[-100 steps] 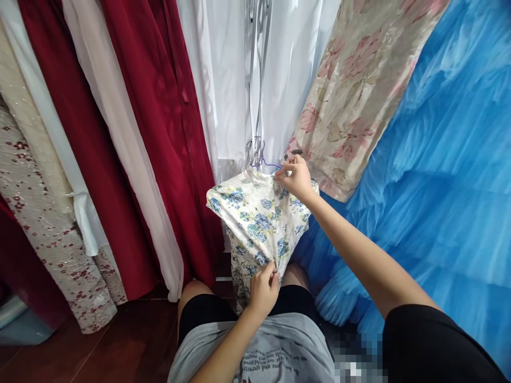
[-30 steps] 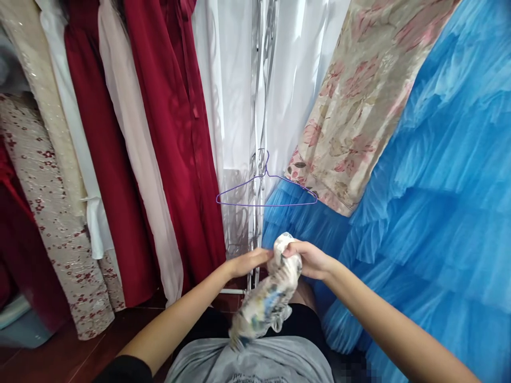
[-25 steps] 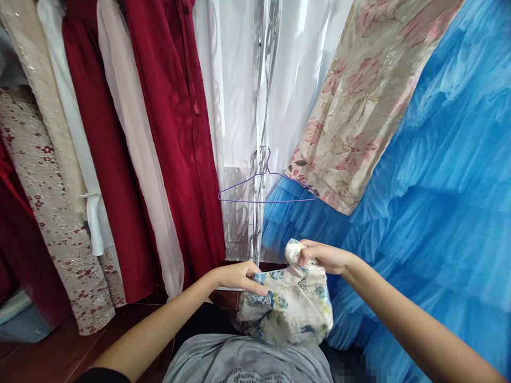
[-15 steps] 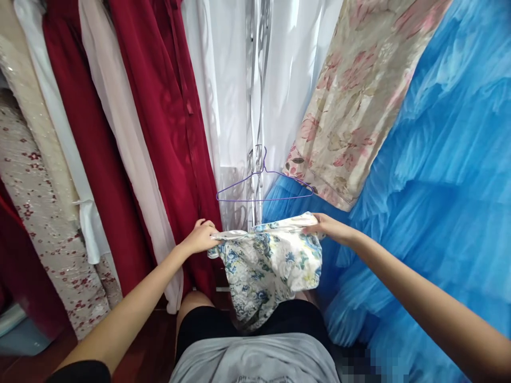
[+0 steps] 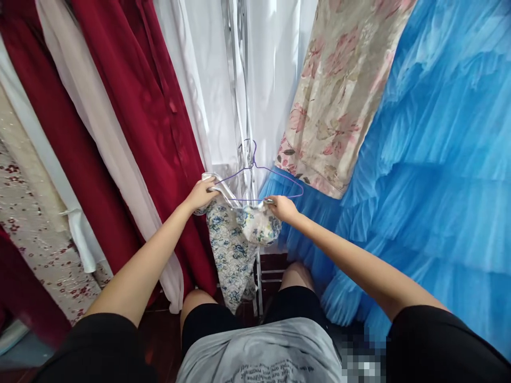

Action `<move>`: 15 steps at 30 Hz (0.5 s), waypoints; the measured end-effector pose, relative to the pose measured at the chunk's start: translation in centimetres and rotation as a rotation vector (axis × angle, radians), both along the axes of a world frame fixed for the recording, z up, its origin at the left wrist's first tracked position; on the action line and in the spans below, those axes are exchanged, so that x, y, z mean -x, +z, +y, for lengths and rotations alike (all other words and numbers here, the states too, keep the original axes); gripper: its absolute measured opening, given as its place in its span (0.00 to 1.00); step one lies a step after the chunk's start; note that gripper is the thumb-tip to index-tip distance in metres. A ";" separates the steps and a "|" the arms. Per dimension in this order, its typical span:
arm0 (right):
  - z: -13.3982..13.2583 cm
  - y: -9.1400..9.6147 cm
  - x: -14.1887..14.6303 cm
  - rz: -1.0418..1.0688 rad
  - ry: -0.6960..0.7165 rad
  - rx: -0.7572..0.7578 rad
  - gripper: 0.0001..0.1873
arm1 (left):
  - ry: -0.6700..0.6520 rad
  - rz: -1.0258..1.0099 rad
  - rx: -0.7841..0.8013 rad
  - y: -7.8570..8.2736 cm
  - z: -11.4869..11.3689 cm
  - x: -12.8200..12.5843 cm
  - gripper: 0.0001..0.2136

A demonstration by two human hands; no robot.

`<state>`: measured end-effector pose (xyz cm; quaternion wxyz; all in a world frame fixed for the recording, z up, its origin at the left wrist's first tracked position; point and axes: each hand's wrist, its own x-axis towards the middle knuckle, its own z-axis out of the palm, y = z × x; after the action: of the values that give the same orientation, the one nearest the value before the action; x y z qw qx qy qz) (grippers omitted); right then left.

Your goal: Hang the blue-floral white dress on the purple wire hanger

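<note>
A small white garment with blue flowers [image 5: 235, 239] hangs between my two hands, just below a purple wire hanger [image 5: 259, 178]. My left hand [image 5: 202, 193] is closed on the garment's upper left edge, near the hanger's left end. My right hand [image 5: 281, 208] pinches the garment's upper right edge under the hanger's lower bar. The hanger hooks onto a shiny metal stand [image 5: 241, 117]. The cloth droops down toward my knees.
Hanging clothes crowd the space: dark red dresses [image 5: 131, 122], a pale pink one [image 5: 99, 138], white sheer fabric [image 5: 275, 80], a beige floral dress [image 5: 339, 90] and a big blue tulle skirt [image 5: 431, 175]. A dark wooden floor [image 5: 159, 330] shows below.
The garment came off the hanger, was bunched in both hands low down, then spread out. Both hands have now lifted it up to the hanger's lower bar.
</note>
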<state>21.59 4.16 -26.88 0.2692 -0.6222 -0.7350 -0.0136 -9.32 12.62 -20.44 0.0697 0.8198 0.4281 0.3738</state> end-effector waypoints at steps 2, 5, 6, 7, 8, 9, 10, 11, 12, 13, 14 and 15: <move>-1.6 0.0 0.8 -0.056 0.018 -0.013 0.18 | -0.071 0.027 -0.027 0.6 -0.5 -1.7 0.06; -3.9 0.1 0.9 -0.124 0.041 -0.045 0.33 | -0.071 0.020 -0.082 0.8 -1.3 -2.7 0.10; -4.5 0.2 0.5 -0.142 0.040 -0.063 0.37 | -0.053 0.008 -0.103 0.8 -1.6 -2.6 0.11; -5.0 0.3 -0.3 -0.153 0.030 -0.086 0.41 | -0.037 -0.003 -0.123 0.8 -1.7 -2.5 0.11; -5.3 0.5 -1.2 -0.153 0.005 -0.115 0.42 | -0.025 -0.010 -0.138 0.8 -1.9 -2.3 0.11; -5.5 0.7 -2.3 -0.138 -0.034 -0.152 0.43 | -0.017 -0.015 -0.149 0.9 -2.0 -2.1 0.11; -5.5 0.9 -3.5 -0.106 -0.082 -0.193 0.43 | -0.012 -0.016 -0.155 1.0 -2.1 -2.0 0.11; -5.5 1.2 -4.8 -0.058 -0.131 -0.236 0.41 | -0.011 -0.013 -0.158 1.1 -2.2 -1.9 0.12; -5.3 1.5 -6.0 0.004 -0.166 -0.269 0.36 | -0.014 -0.006 -0.160 1.2 -2.2 -1.8 0.13; -5.1 1.9 -7.1 0.084 -0.168 -0.275 0.31 | -0.017 0.002 -0.162 1.3 -2.1 -1.8 0.13; -5.0 2.3 -8.1 0.171 -0.141 -0.248 0.25 | -0.023 0.012 -0.165 1.3 -2.1 -1.7 0.14; -4.8 2.8 -8.9 0.253 -0.095 -0.199 0.21 | -0.033 0.016 -0.169 1.4 -2.0 -1.5 0.15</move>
<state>30.46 -0.63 -24.07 0.4191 -0.6231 -0.6600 -0.0207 -7.80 10.67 -19.07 0.0031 0.8326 0.3820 0.4010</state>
